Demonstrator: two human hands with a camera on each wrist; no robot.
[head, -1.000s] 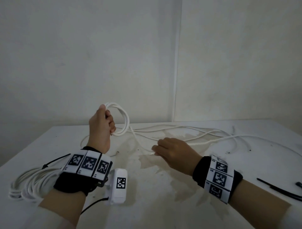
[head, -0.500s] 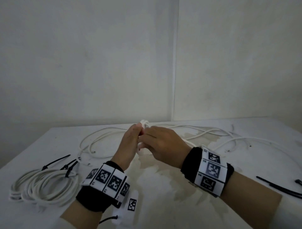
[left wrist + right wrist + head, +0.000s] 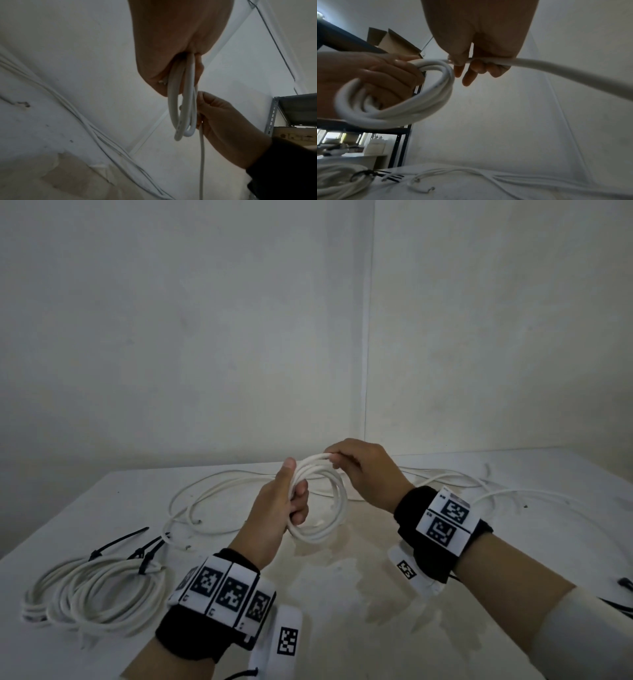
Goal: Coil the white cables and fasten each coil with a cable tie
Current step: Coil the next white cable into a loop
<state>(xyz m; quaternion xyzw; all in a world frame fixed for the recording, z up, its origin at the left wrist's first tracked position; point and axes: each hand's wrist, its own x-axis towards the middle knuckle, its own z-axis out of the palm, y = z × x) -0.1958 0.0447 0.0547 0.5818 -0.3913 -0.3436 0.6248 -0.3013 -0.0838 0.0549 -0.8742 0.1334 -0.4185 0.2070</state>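
While the left hand point(image 3: 286, 501) grips the coil point(image 3: 322, 501), the right hand point(image 3: 364, 470), pinching cable at 1 o'clock, should lay even loops.

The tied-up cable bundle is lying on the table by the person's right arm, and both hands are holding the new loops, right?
Not quite. The tied-up bundle lies by the left arm, not the right, as the head view shows. The rest holds: the left hand grips the new loops and the right hand pinches the cable at their top.
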